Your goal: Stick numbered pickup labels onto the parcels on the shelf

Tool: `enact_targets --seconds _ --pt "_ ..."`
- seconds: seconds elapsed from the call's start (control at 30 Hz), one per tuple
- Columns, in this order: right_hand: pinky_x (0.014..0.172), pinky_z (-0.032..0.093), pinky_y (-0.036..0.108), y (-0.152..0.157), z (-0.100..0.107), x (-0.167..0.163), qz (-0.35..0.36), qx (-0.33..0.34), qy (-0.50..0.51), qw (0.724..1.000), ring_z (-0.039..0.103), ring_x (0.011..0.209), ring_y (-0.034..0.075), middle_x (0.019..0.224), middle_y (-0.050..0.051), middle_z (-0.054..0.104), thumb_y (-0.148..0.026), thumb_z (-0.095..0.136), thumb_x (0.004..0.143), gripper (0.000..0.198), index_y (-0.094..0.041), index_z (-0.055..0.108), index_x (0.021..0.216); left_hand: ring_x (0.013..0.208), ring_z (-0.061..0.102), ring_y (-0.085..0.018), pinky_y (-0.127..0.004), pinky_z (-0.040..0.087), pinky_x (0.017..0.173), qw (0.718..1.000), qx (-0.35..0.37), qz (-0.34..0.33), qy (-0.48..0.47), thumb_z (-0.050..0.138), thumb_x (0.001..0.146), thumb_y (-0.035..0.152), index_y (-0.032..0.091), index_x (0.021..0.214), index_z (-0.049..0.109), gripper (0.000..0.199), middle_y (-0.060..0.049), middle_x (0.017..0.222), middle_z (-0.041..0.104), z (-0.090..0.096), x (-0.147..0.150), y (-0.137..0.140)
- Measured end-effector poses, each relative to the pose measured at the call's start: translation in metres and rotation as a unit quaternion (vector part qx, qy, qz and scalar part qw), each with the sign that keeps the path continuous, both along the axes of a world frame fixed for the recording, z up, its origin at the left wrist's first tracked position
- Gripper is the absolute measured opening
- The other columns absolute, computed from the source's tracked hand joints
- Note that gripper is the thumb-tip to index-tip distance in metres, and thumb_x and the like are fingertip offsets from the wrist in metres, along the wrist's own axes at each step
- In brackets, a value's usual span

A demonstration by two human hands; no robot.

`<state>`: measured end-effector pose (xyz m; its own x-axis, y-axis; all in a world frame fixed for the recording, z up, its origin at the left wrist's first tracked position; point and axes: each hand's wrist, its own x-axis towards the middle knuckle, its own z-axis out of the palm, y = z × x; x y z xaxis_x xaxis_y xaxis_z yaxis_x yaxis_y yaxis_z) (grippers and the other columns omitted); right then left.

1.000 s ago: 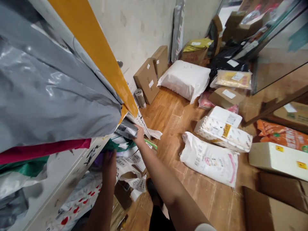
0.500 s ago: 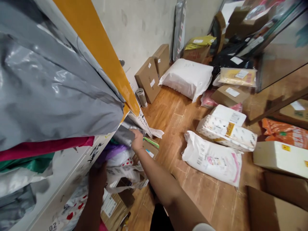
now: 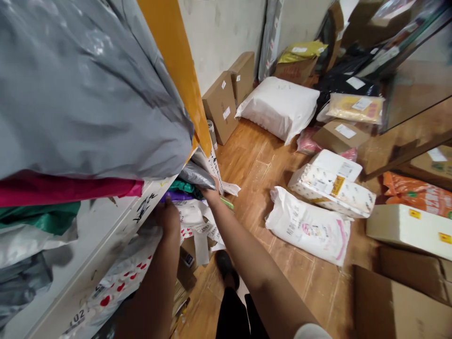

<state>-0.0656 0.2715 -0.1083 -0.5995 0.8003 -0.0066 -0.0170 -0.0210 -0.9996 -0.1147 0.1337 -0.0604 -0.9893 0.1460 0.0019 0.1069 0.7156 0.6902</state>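
Note:
I face a white shelf unit (image 3: 106,254) stuffed with mailer bags. My right hand (image 3: 211,193) reaches to the shelf's far end and grips a small grey plastic parcel (image 3: 196,175) lying there on green and purple bags. My left hand (image 3: 168,217) is closed on the white parcels (image 3: 192,214) packed on the shelf just below the shelf edge. A big grey mailer bag (image 3: 88,94) bulges from the shelf above, over a magenta bag (image 3: 67,188). An orange upright panel (image 3: 178,61) stands beside them.
On the wooden floor (image 3: 254,160) lie white sacks (image 3: 307,226), a printed white parcel (image 3: 332,190), a big white pillow-like bag (image 3: 278,106) and cardboard boxes (image 3: 221,106) against the wall. More boxes (image 3: 406,301) crowd the right. My dark shoe (image 3: 226,266) stands below.
My left hand has risen from the lower parcels to the shelf edge. The right hand stays on the grey parcel. The view has swung closer to the shelf.

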Motion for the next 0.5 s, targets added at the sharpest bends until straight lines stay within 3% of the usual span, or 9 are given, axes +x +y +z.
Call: enact_targets --seconds 0.07,0.2,0.33,0.4,0.5 --pt "0.079 0.053 0.035 -0.003 0.0 0.003 0.011 -0.003 0.017 1.0 0.064 0.08 0.023 0.078 0.002 0.07 -0.036 0.066 0.063 0.018 -0.022 0.064 0.075 0.116 0.053 -0.029 -0.05 0.039 0.102 1.0 -0.012 0.0 -0.024 0.053 0.089 0.025 0.012 0.12 0.053 0.033 -0.016 0.121 0.058 -0.003 0.017 0.005" --pt "0.076 0.053 0.034 -0.007 -0.003 0.006 0.024 -0.005 0.037 0.999 0.063 0.08 0.022 0.079 0.002 0.069 -0.038 0.062 0.065 0.02 -0.023 0.064 0.078 0.109 0.057 -0.037 -0.047 0.045 0.092 0.998 -0.012 -0.016 -0.065 0.051 0.084 0.019 0.002 0.135 0.036 0.056 -0.025 0.113 0.061 0.004 0.041 0.006" --pt "0.074 0.052 0.033 -0.009 -0.009 0.008 0.019 -0.001 0.044 0.999 0.061 0.076 0.021 0.075 0.001 0.067 -0.037 0.06 0.063 0.019 -0.022 0.061 0.076 0.095 0.063 -0.038 -0.046 0.049 0.081 0.997 0.013 -0.008 -0.08 0.053 0.08 0.018 -0.005 0.141 0.017 0.075 -0.024 0.095 0.066 0.01 0.044 0.014" --pt "0.074 0.051 0.033 -0.008 -0.012 0.008 0.015 0.001 0.044 0.999 0.06 0.074 0.021 0.074 0.001 0.066 -0.037 0.061 0.062 0.019 -0.022 0.06 0.074 0.093 0.064 -0.035 -0.043 0.05 0.082 0.996 0.036 -0.012 -0.087 0.055 0.076 0.015 -0.001 0.14 0.02 0.075 -0.021 0.093 0.067 0.007 0.041 0.025" --pt "0.076 0.051 0.033 -0.007 -0.016 0.006 0.004 0.004 0.04 0.999 0.059 0.075 0.02 0.077 0.002 0.066 -0.037 0.061 0.062 0.021 -0.021 0.059 0.076 0.088 0.067 -0.028 -0.037 0.052 0.081 0.989 0.083 -0.047 -0.113 0.055 0.072 0.011 0.007 0.127 0.04 0.057 -0.013 0.087 0.069 -0.001 0.035 0.043"
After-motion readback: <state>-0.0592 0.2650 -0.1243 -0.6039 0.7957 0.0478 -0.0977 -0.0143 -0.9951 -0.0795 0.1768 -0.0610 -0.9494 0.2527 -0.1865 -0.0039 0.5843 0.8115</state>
